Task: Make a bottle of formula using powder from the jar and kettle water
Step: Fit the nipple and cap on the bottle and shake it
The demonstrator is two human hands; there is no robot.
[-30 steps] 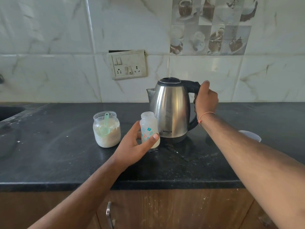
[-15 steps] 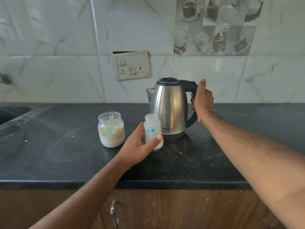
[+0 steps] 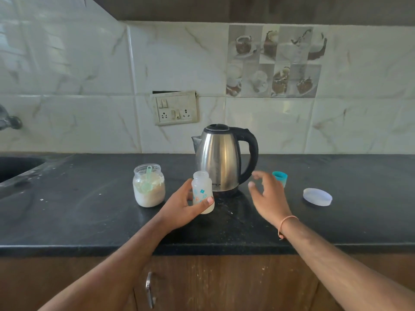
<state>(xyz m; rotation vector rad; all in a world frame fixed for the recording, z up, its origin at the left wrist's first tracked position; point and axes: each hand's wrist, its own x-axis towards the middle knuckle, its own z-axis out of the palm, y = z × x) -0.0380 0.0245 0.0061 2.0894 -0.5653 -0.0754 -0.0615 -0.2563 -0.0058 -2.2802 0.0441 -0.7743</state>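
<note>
Taking the kettle [image 3: 219,158] as my marker: well off to its left the sink [image 3: 15,167] cuts into the dark counter [image 3: 89,209]. Nearer on that side stands the open jar [image 3: 149,185], clear glass, about two-thirds full of pale powder, with a green scoop [image 3: 147,182] stuck upright in it. Just in front of the kettle's base my left hand [image 3: 182,207] holds the bottle [image 3: 202,192], thumb across its front low down and fingers curled round the back. The bottle is upright, open-topped, cloudy plastic printed with teal and orange flowers, whitish at the bottom. The kettle is brushed steel with a black lid and handle; small dark lettering near its base is too blurred for me to read. To its right my right hand [image 3: 268,195] hovers over the counter, fingers spread and loosely bent, gripping nothing, clear of the handle. Just behind it sits a teal cap [image 3: 280,177], and farther right a round white lid [image 3: 317,196] lies flat.
</note>
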